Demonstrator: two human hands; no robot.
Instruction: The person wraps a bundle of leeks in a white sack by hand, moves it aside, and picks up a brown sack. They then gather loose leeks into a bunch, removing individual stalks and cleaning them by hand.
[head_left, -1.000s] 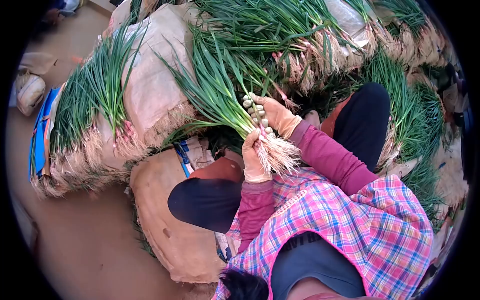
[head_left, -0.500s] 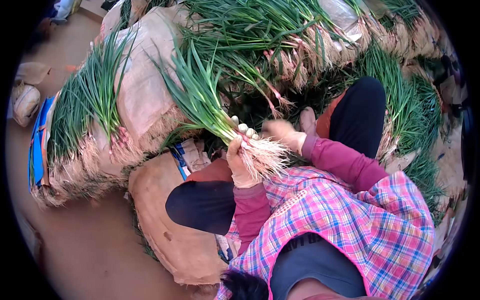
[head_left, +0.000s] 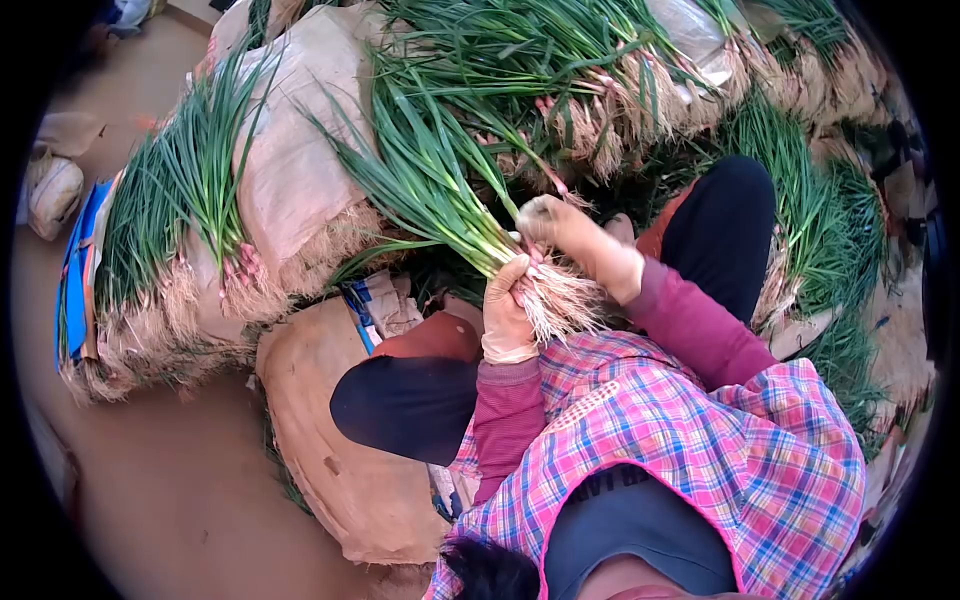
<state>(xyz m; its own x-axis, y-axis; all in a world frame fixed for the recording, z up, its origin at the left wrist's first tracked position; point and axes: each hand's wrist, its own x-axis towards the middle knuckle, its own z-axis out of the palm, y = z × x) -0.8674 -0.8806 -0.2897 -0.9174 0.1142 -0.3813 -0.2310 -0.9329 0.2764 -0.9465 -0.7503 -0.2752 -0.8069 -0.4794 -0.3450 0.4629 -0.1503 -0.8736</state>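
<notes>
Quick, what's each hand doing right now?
Left hand: closed, holding the bunch of green stalks.
Right hand: fingers curled at the bunch; whether it grips anything can't be told.

Partial dark letters, apparently "ER LAR", mark the grey shirt (head_left: 640,545) at five o'clock. Folds hide the rest.

"What's below and left of the grip (head_left: 508,308)?"
"A worn brown pad (head_left: 340,440), with a blue-and-white scrap (head_left: 358,312) by its upper edge."
"Farther left?"
"Brown floor (head_left: 190,490), and higher up, a blue sheet (head_left: 75,290) and a pale bundle (head_left: 56,198)."
</notes>
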